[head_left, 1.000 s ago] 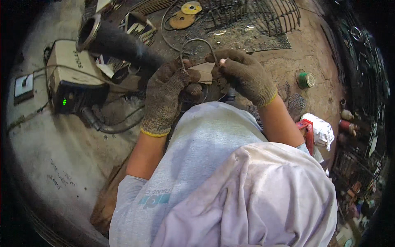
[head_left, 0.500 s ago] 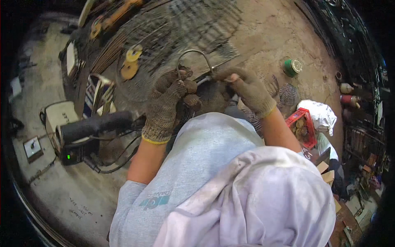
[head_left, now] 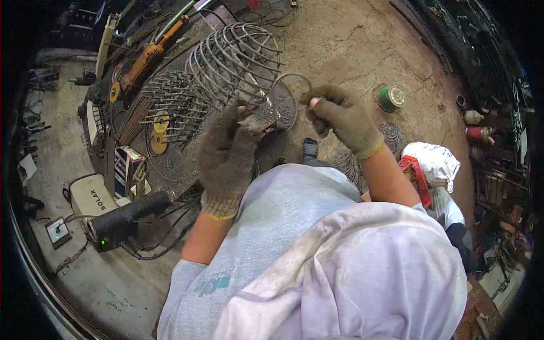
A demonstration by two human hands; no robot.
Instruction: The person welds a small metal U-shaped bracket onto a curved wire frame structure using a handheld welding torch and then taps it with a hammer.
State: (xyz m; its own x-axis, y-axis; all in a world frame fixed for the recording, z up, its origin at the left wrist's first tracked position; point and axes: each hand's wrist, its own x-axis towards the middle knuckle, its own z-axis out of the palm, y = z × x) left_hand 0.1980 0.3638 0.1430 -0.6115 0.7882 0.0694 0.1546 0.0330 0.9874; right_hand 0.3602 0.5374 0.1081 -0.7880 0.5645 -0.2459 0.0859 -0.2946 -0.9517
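Observation:
A thin, curved metal rod (head_left: 292, 74), bent like an open ring, arches between my two gloved hands. My left hand (head_left: 229, 150), in a dirty knitted glove, is closed at its left end, though the exact grip is partly hidden. The fingers of my right hand (head_left: 343, 116) pinch together at the rod's other end. Just beyond them lies a rounded cage of bent steel rods (head_left: 232, 62) on a dark work surface. Straight rod ends (head_left: 170, 105) stick out on its left side.
An orange angle grinder (head_left: 141, 65) and yellow discs (head_left: 158, 139) lie left of the cage. Nearer left are a beige box (head_left: 90, 192) and a black cylinder (head_left: 130, 218). On the right are a green spool (head_left: 390, 98), a red crate (head_left: 418, 178) and a white sack (head_left: 433, 161).
My right hand has shifted slightly outward and my left hand has turned. The curved rod has moved right and tilted. My view has swung, showing more of the steel cage and the grinder.

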